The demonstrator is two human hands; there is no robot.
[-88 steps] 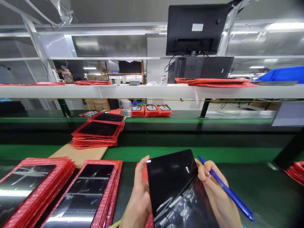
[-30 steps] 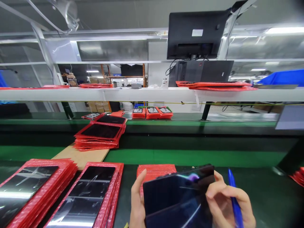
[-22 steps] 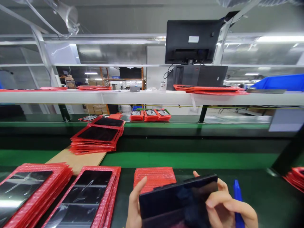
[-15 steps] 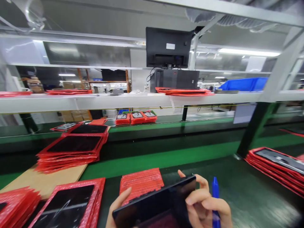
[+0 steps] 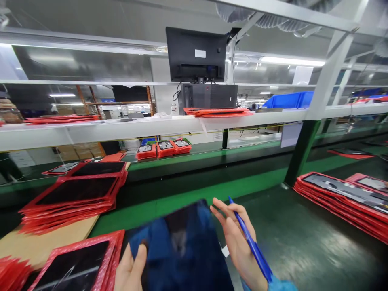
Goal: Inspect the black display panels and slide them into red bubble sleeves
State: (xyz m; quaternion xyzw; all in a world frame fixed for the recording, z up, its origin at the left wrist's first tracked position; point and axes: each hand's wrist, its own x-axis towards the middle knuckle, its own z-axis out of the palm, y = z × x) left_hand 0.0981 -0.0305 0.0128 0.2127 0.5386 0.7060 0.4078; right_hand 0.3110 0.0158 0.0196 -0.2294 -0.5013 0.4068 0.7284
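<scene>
My left hand (image 5: pixel 130 268) grips a dark, glossy screen panel (image 5: pixel 188 258) at its left edge, thumb on the face. Blue reflections cover the panel, which is tilted up in front of me and cut off by the lower frame edge. Beside the panel's upper right corner is my right hand (image 5: pixel 238 242), fingers extended and a blue pen (image 5: pixel 253 246) lodged in it, slanting across the hand. Whether its fingertips touch the panel I cannot tell. A small white tab (image 5: pixel 225 251) shows at the panel's right edge.
Left of me, a black screen in red bubble wrap (image 5: pixel 75 264) lies near a taller wrapped stack (image 5: pixel 75 194) on a wooden board (image 5: pixel 60 239). Another red-wrapped stack (image 5: pixel 342 202) sits at right by a dark post (image 5: pixel 301 153). A shelf (image 5: pixel 136 126) spans the bench, bearing a monitor (image 5: pixel 197 56).
The panel has turned its face up toward me. My right hand has shifted from gripping its right side to beside its corner, the pen now slanted. The view has swung right.
</scene>
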